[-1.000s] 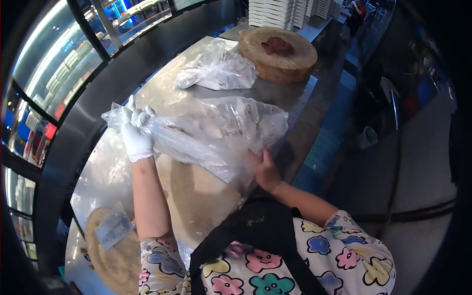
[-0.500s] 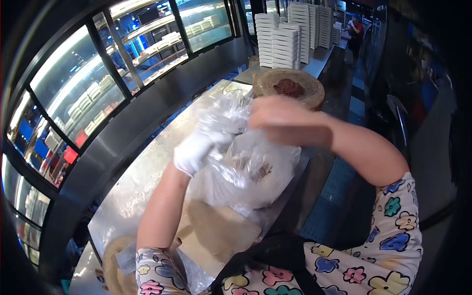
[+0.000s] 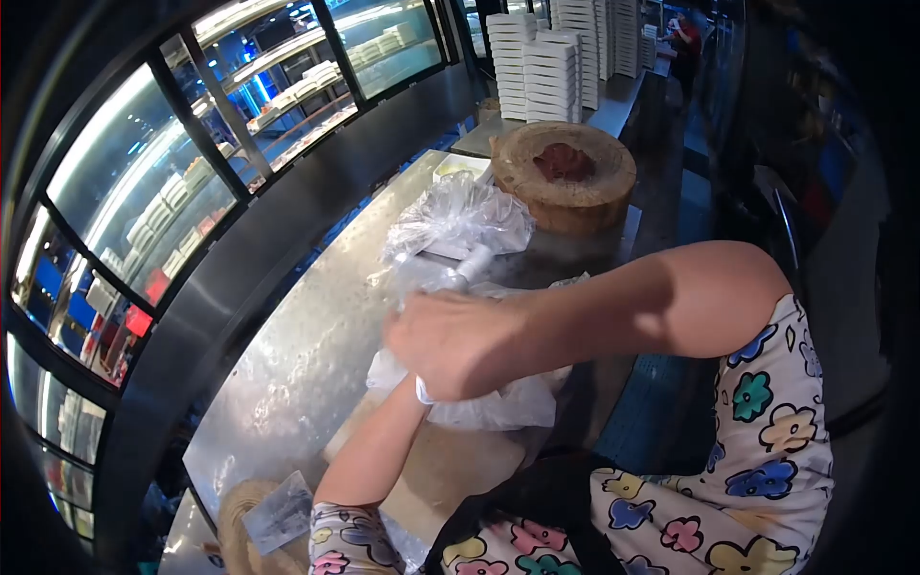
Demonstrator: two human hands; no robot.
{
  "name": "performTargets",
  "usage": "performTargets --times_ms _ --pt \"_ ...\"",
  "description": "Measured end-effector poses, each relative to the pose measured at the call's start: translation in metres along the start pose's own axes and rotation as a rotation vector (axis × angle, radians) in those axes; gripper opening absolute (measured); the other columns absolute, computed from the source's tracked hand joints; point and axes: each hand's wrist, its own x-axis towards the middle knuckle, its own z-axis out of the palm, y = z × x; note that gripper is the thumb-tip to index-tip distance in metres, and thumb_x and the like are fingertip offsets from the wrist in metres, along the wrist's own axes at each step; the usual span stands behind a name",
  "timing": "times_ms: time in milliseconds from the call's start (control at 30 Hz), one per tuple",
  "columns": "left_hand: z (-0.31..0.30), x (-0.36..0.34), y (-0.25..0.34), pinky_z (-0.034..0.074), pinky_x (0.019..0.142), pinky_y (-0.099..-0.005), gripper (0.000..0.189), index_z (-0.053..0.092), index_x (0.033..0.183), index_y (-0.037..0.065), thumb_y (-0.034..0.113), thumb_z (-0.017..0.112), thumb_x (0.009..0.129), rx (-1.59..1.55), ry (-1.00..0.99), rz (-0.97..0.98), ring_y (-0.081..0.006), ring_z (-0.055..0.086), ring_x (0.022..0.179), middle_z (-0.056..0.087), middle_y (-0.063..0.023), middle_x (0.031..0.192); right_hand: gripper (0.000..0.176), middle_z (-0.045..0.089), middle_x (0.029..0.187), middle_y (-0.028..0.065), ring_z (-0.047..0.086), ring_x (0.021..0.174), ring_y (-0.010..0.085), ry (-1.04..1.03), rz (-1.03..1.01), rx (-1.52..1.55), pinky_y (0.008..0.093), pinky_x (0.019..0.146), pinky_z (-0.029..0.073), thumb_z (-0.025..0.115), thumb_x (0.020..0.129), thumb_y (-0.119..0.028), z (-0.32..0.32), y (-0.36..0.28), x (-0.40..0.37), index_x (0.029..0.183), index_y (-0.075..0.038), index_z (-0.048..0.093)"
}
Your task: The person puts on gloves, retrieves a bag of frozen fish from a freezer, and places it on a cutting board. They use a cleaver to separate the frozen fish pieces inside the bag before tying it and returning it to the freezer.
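Observation:
My bare right hand [image 3: 455,340] reaches across to the left and lies over my left hand, its fingers curled. What they grip is hidden. My left hand [image 3: 467,268], in a white glove, is mostly covered by the right; a gloved finger shows beyond it and the glove's cuff shows at the wrist. A clear plastic bag [image 3: 460,220], bunched up, rests on the metal table [image 3: 287,383] just past my hands. Under my hands and right forearm lies another filmy plastic bag [image 3: 503,407], its contents blocked from view.
A round wooden chopping block [image 3: 565,206] with a dark red piece of meat [image 3: 563,163] stands at the far end. Behind it rise stacks of white boxes [image 3: 548,81]. A brown sheet [image 3: 460,470] lies near my body. Glass display cases [image 3: 144,172] line the left; a person [image 3: 685,48] stands far back.
My right hand has come down and left, from the bunched bag to over my left hand. The left hand has left that bag, which now sits apart on the table.

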Motion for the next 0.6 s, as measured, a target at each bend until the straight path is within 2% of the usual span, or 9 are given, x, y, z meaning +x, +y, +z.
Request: performTargets --times_ms 67,133,200,233,267,367,433,500,600 --pt "0.004 0.002 0.001 0.050 0.087 -0.0345 0.035 0.054 0.123 0.005 0.017 0.059 0.090 0.059 0.202 -0.130 -0.0160 0.060 0.102 0.062 -0.0061 0.106 0.038 0.064 0.091 0.0297 0.068 0.079 0.0326 -0.247 0.006 0.013 0.0406 0.066 0.054 0.055 0.070 -0.001 -0.042 -0.014 -0.010 0.104 0.015 0.060" --pt "-0.008 0.033 -0.019 0.049 0.089 -0.0354 0.042 0.055 0.123 0.006 0.026 0.065 0.087 0.204 -0.116 0.333 -0.0179 0.059 0.102 0.062 -0.0072 0.109 0.054 0.063 0.108 0.0245 0.067 0.088 0.0269 -0.219 0.120 0.561 0.0377 0.068 0.054 0.055 0.075 -0.006 -0.071 -0.006 -0.020 0.127 0.007 0.050" --pt "-0.018 0.062 -0.040 0.049 0.091 -0.0363 0.050 0.057 0.122 0.007 0.036 0.072 0.083 0.338 -0.425 0.799 -0.0198 0.059 0.103 0.062 -0.0083 0.112 0.068 0.061 0.119 0.0193 0.063 0.103 0.0266 0.099 -0.190 0.656 0.0378 0.079 0.053 0.059 0.078 -0.010 -0.071 0.039 -0.018 0.143 -0.002 0.037" --pt "-0.018 0.073 -0.044 0.049 0.090 -0.0348 0.051 0.056 0.122 0.005 0.035 0.072 0.084 0.219 -0.552 0.724 -0.0193 0.059 0.103 0.063 -0.0086 0.110 0.066 0.056 0.127 0.0202 0.057 0.113 0.0300 0.197 -0.344 0.217 0.0382 0.092 0.048 0.061 0.080 -0.011 -0.055 0.073 -0.009 0.142 -0.002 0.038" --pt "-0.020 0.079 -0.046 0.049 0.090 -0.0332 0.052 0.055 0.123 0.003 0.034 0.071 0.084 0.100 -0.676 0.645 -0.0188 0.060 0.103 0.064 -0.0089 0.109 0.070 0.051 0.134 0.0204 0.048 0.124 0.0313 -0.011 -0.123 0.245 0.0369 0.100 0.042 0.065 0.079 -0.011 -0.046 0.075 -0.019 0.142 -0.003 0.037" --pt "-0.025 0.080 -0.051 0.050 0.084 -0.0297 0.046 0.058 0.118 0.001 0.033 0.069 0.087 -0.167 -0.825 0.507 -0.0166 0.060 0.099 0.066 -0.0083 0.103 0.062 0.059 0.122 0.0215 0.061 0.107 0.0286 0.049 -0.302 0.288 0.0332 0.088 0.049 0.068 0.076 -0.012 -0.013 0.088 -0.023 0.134 -0.001 0.048" --pt "-0.027 0.084 -0.053 0.051 0.078 -0.0285 0.041 0.060 0.115 0.001 0.034 0.061 0.092 -0.245 -0.937 0.503 -0.0155 0.062 0.092 0.066 -0.0086 0.101 0.043 0.067 0.098 0.0169 0.067 0.077 0.0223 -0.187 0.123 0.436 0.0299 0.071 0.053 0.069 0.076 -0.013 -0.013 0.089 -0.021 0.116 0.002 0.062" --pt "-0.029 0.085 -0.054 0.053 0.072 -0.0272 0.039 0.062 0.112 0.000 0.035 0.053 0.097 -0.323 -1.048 0.495 -0.0144 0.063 0.085 0.066 -0.0089 0.099 0.033 0.067 0.088 0.0131 0.064 0.066 0.0178 -0.133 0.190 0.462 0.0283 0.064 0.051 0.069 0.077 -0.012 -0.012 0.093 -0.025 0.106 0.003 0.065" --pt "-0.040 0.079 -0.051 0.053 0.069 -0.0290 0.047 0.054 0.122 -0.001 0.039 0.046 0.099 -0.355 -0.923 0.360 -0.0158 0.063 0.083 0.065 -0.0100 0.101 0.021 0.064 0.072 0.0087 0.060 0.056 0.0150 0.002 0.338 0.562 0.0286 0.057 0.048 0.068 0.078 -0.012 -0.015 0.076 -0.039 0.092 0.003 0.066"
